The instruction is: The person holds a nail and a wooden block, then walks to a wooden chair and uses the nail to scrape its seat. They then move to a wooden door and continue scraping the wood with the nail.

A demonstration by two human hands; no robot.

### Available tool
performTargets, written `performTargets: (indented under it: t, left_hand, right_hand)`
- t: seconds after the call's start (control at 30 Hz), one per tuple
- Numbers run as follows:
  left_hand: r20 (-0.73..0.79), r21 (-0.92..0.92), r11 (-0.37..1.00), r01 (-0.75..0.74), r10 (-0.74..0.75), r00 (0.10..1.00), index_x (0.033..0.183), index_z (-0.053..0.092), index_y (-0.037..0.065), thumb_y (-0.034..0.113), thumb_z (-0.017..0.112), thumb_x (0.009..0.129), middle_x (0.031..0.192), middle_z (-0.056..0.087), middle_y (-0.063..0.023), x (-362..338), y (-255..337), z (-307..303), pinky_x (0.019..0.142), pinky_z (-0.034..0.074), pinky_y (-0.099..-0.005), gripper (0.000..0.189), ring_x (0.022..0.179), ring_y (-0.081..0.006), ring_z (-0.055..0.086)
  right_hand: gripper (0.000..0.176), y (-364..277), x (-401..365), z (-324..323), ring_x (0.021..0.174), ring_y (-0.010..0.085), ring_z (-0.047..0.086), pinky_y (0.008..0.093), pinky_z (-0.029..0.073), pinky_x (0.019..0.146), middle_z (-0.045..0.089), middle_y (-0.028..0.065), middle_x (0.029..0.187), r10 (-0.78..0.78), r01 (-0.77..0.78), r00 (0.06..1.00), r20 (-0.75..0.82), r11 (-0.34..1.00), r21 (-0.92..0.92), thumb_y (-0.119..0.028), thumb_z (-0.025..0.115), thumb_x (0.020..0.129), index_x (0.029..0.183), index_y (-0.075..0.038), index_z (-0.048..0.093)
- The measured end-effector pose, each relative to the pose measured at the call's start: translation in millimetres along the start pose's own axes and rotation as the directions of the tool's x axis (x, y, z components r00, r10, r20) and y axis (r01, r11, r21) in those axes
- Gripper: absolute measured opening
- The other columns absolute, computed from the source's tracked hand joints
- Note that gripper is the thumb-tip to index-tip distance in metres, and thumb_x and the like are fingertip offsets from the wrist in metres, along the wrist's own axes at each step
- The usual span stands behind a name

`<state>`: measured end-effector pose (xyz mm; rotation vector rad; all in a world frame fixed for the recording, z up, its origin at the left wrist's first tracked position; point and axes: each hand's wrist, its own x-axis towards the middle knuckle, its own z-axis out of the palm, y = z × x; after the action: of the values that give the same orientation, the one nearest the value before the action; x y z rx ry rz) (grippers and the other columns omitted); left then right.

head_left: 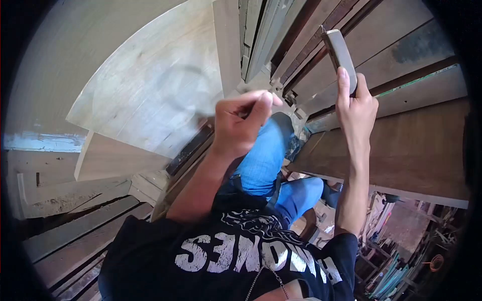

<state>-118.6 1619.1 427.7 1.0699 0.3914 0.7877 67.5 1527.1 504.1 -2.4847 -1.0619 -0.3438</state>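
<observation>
My left hand (237,123) is raised in front of my body, fingers curled in and thumb pressed against them; I cannot tell what, if anything, is pinched there. In this view it overlaps the edge of a pale quarter-round wooden panel (150,85). Held up at the right, my right hand (357,103) grips a narrow greyish block (341,52) by its lower end, thumb along its face. The block has a light brown top end and is tilted, with wooden boards behind it.
Long wooden planks (321,95) stand along the upper right, above a wide brown board (406,143). Smaller timber strips (83,231) lie at the lower left. My jean-clad legs (263,160) are between the panel and the boards. Cluttered scraps (396,266) fill the lower right.
</observation>
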Motion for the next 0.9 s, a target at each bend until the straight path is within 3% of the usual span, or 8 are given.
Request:
performTargets:
  t: [0.03,0.1,0.2,0.43,0.67,0.9]
  left_hand:
    - [0.007,0.011,1.000,-0.003,0.002,1.000,0.093,0.067,-0.007,0.017,0.054,0.101,0.056,0.045,0.0039,0,-1,0,0.046,0.024,-0.0210,0.028,0.049,-0.0016,0.034]
    - [0.034,-0.135,0.990,-0.028,0.033,0.999,0.094,0.069,-0.005,0.015,0.057,0.100,0.061,0.048,0.0048,-3,-2,1,0.047,0.026,-0.0197,0.024,0.054,-0.0008,0.038]
    - [0.085,-0.216,0.975,0.049,-0.031,0.996,0.095,0.069,-0.005,0.016,0.056,0.100,0.060,0.049,0.0030,-3,4,-4,0.047,0.026,-0.0204,0.025,0.052,-0.0016,0.037]
    - [0.104,-0.275,0.960,0.062,-0.034,0.994,0.095,0.069,-0.003,0.017,0.054,0.101,0.057,0.047,0.0047,-2,1,-6,0.047,0.025,-0.0200,0.025,0.051,-0.0013,0.035]
    - [0.070,-0.213,0.974,0.074,-0.060,0.996,0.094,0.064,-0.007,0.019,0.051,0.103,0.059,0.045,0.0035,-3,6,-4,0.046,0.025,-0.0205,0.030,0.050,-0.0022,0.034]
    - [0.074,-0.256,0.960,0.114,-0.098,0.992,0.096,0.069,-0.002,0.019,0.055,0.101,0.063,0.049,0.0058,-3,2,-8,0.048,0.027,-0.0183,0.026,0.055,0.0003,0.038]
  right_hand:
    - [0.041,-1,-5,1,0.052,0.0379,0.063,0.0427,0.047,0.049,0.059,0.0192,0.055,0.007,-0.007,1.000,-0.007,1.000,0.010,-0.043,0.059,0.094,0.088,-0.003,0.063]
    - [0.037,-2,-15,3,0.048,0.0337,0.061,0.0385,0.046,0.048,0.057,0.0174,0.053,-0.077,0.081,0.996,-0.049,0.994,0.079,-0.038,0.061,0.094,0.087,-0.002,0.062]
    - [0.027,-11,-32,-1,0.047,0.0236,0.060,0.0319,0.045,0.047,0.057,0.0157,0.054,-0.079,0.072,0.996,0.032,0.981,0.182,-0.028,0.064,0.094,0.087,-0.002,0.061]
    - [0.020,-28,-53,-18,0.049,0.0115,0.056,0.0267,0.043,0.048,0.059,0.0106,0.058,-0.125,0.110,0.991,0.041,0.957,0.270,-0.019,0.067,0.092,0.093,-0.001,0.061]
    - [0.022,-45,-70,-20,0.050,0.0137,0.057,0.0268,0.043,0.048,0.060,0.0111,0.061,-0.200,0.178,0.979,0.034,0.927,0.329,-0.019,0.069,0.090,0.098,0.000,0.061]
    - [0.033,-47,-80,-9,0.052,0.0204,0.063,0.0297,0.047,0.049,0.063,0.0135,0.065,-0.250,0.240,0.968,-0.002,0.926,0.291,-0.025,0.074,0.085,0.099,0.001,0.061]
